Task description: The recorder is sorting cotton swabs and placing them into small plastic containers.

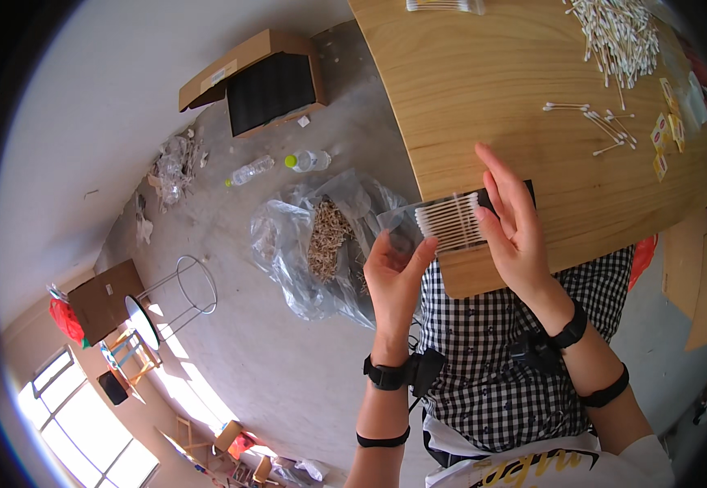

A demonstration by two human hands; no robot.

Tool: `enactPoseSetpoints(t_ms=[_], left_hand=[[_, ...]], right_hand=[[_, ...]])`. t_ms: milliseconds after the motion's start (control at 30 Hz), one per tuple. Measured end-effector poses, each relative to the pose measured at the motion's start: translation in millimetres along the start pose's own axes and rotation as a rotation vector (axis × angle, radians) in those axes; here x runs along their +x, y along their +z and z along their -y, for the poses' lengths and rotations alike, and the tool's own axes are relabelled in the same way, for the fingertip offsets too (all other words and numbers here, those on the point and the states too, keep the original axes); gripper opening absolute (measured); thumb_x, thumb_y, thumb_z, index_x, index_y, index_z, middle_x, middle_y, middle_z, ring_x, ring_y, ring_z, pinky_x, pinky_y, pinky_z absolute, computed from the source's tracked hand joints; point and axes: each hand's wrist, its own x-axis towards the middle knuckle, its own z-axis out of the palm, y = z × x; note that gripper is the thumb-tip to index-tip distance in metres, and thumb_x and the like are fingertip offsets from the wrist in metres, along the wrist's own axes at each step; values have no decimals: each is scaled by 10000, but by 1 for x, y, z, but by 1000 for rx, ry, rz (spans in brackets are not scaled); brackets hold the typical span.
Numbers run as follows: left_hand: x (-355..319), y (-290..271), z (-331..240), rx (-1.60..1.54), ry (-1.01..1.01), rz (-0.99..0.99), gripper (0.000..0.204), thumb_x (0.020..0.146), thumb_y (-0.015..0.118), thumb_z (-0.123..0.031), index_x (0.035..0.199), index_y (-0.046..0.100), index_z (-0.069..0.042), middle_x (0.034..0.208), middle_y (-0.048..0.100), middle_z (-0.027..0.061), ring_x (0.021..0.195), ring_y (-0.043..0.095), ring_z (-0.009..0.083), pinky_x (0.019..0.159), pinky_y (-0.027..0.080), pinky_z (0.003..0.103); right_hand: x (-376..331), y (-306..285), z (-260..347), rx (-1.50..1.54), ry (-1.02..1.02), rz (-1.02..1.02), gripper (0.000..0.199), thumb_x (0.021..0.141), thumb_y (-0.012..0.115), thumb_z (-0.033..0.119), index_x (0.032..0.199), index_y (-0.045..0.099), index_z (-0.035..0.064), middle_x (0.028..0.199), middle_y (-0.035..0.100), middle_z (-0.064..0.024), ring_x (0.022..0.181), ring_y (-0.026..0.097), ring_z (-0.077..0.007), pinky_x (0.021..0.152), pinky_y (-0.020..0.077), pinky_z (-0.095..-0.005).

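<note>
At the table's [484, 89] seven-o'clock corner sat a row of cotton swabs [449, 224]. The right hand [523, 236], fingers spread, had its thumb at the row's three-o'clock end, blocking part of a dark pad [530, 189]. The left hand's [394, 281] thumb lay at eight; whether its fingers clamped the clear film [402, 220] couldn't be told. Beyond stood the swab heap [618, 37] toward one, yellow packets [660, 132] at two, a plastic bag [292, 272] at nine, bottles [311, 161] at ten.

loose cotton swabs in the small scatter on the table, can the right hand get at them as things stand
Probably yes: only tabletop shows between the right hand and the loose cotton swabs, though that hand is at the packed row of swabs now.
</note>
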Motion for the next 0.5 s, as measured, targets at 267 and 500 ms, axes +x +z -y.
enactPoseSetpoints(t_ms=[267,500], left_hand=[[7,10,-5,-102,-26,-24,149,913,688,-139,969,645,-8,855,684,30,726,592,65,655,468,224],[9,11,-5,-5,-4,-13,192,896,716,-137,994,639,10,850,646,-12,719,549,43,642,442,197]], right_hand=[[-3,-10,5,242,53,-111,445,1046,406,145,1451,331,-24,1499,368,-203,1425,322,-271,1174,272,-390],[-7,-10,3,356,71,-121,461,1046,414,169,1452,325,-30,1492,372,-205,1417,334,-278,1169,283,-415]])
